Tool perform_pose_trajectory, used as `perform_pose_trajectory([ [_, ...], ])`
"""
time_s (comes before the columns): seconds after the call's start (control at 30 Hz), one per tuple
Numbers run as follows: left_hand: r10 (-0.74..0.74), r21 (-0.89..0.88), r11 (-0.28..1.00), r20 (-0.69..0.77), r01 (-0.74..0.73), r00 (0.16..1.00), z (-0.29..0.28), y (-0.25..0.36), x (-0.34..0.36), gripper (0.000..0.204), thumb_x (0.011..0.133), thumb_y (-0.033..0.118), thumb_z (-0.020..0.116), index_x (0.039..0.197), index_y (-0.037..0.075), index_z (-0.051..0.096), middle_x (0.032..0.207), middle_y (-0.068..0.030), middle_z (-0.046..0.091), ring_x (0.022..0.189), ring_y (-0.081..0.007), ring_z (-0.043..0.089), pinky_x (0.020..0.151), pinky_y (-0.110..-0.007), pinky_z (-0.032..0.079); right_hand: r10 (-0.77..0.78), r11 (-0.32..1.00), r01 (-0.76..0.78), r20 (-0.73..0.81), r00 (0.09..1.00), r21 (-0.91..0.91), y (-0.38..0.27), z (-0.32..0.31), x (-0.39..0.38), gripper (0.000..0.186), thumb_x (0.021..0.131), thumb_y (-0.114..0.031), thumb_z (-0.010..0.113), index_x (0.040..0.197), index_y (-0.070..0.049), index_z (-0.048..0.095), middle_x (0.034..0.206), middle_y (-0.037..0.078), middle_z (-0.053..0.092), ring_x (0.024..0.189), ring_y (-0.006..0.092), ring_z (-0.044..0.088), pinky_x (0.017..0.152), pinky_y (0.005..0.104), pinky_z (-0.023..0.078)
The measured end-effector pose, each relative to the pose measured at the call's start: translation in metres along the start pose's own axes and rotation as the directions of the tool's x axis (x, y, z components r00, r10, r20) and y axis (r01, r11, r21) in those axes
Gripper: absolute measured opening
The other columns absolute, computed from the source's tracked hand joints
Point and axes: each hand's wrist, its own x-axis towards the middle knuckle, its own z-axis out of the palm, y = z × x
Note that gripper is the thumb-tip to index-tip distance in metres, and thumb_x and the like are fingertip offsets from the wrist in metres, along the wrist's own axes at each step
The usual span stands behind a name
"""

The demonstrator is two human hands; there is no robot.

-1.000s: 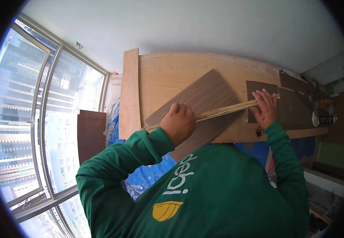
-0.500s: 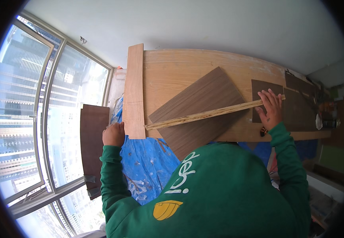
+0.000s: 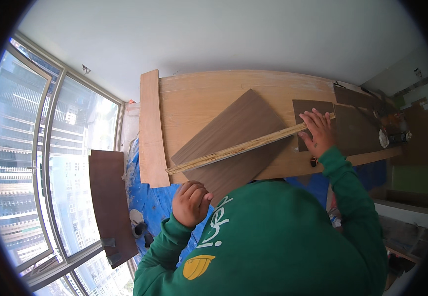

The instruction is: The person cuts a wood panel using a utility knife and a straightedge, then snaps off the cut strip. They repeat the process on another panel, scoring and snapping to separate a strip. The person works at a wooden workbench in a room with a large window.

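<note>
A long pale wooden strip (image 3: 236,149) lies slanting across a brown wood-grain panel (image 3: 226,123) on the light wooden worktop (image 3: 204,84). My right hand (image 3: 317,130) grips the strip near its right end, fingers over it, above a smaller dark panel (image 3: 297,111). My left hand (image 3: 191,202) is closed just below the strip's left end, at the near side of the brown panel; whatever is inside its curled fingers is hidden. A plain light plank (image 3: 152,128) lies crosswise at the worktop's left end. A small black-and-orange object (image 3: 314,162) sits below my right hand.
A dark board (image 3: 108,202) leans by the tall windows on the left, beside a blue tarp (image 3: 140,197) with small items on it. More dark panels (image 3: 359,130) and clutter (image 3: 396,135) occupy the worktop's right end. A white wall (image 3: 223,34) rises behind.
My left hand came off the strip, swung out left, then moved back rightward to below the strip's left end. My right hand stays on the strip. The view has shifted slightly.
</note>
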Motion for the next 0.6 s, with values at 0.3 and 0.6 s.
perform_pose_trajectory([
  [0.3, 0.047, 0.450, 0.884, 0.183, -0.126, 0.982, 0.049, 0.032, 0.077, 0.103, 0.081, 0.043, 0.080, 0.158, -0.005, 0.031, 0.166, -0.0276, 0.024, 0.157, -0.0426, 0.020, 0.126, -0.057, 0.016, 0.003, 1.000, -0.004, -0.045, 0.999, -0.019, -0.001, 0.003, -0.010, 0.054, 0.097, -0.034, 0.066, 0.144, -0.012, 0.052, 0.149, 0.012, 0.051, 0.149, 0.0355, 0.035, 0.123, 0.0639, 0.016],
  [0.6, 0.403, 0.438, 0.767, 0.239, -0.469, 0.883, 0.126, 0.070, 0.154, 0.086, 0.087, 0.036, 0.073, 0.159, 0.008, 0.036, 0.167, -0.0130, 0.032, 0.154, -0.0305, 0.031, 0.126, -0.054, 0.021, 0.115, 0.991, -0.117, -0.023, 0.993, -0.072, -0.019, 0.003, -0.018, 0.068, 0.096, -0.029, 0.065, 0.157, -0.014, 0.038, 0.166, 0.015, 0.031, 0.156, 0.0359, 0.024, 0.123, 0.0655, 0.016],
])
